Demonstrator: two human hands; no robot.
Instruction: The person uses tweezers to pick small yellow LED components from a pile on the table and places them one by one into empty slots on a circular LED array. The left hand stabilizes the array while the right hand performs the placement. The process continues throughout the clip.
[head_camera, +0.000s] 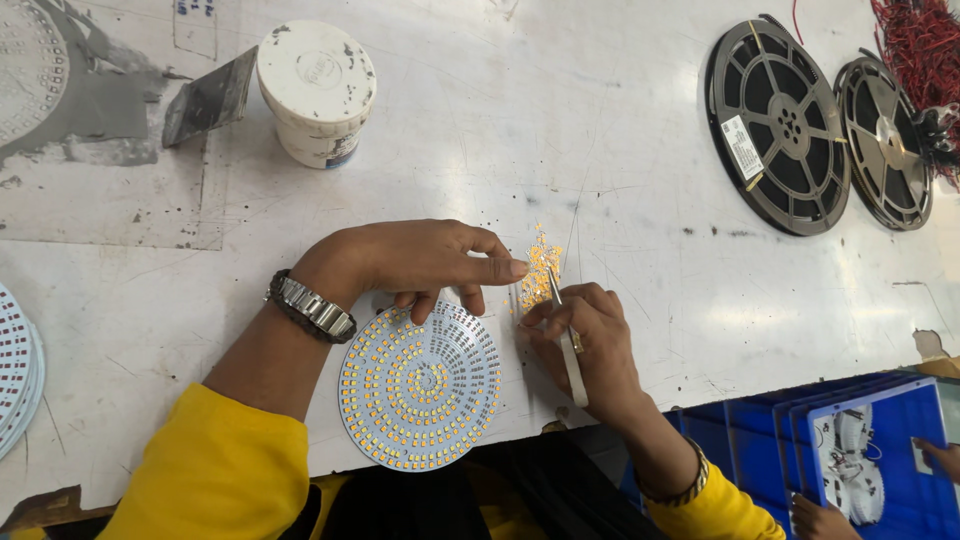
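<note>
Placing tiny yellow chips on a round board with tweezers.

Right hand (580, 335) clamped in a pinch grip on white tweezers (568, 345), tips down at the small yellow chip pile (540, 272) on the white counter (600, 150). Left hand (420, 262) empty, fingers curled loosely, fingertips resting on the upper rim of the round LED board (420, 385), lying flat at the counter's near edge. White tub (316, 92) and two black reels (780, 125) farther back.

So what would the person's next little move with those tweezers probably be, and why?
Probably pinching one chip from the small yellow pile and carrying it to the round board. The tweezers in the right hand point their tips at the pile's edge, the board's outer top-right part looks unfilled, and the left hand rests on the board's top edge.
</note>
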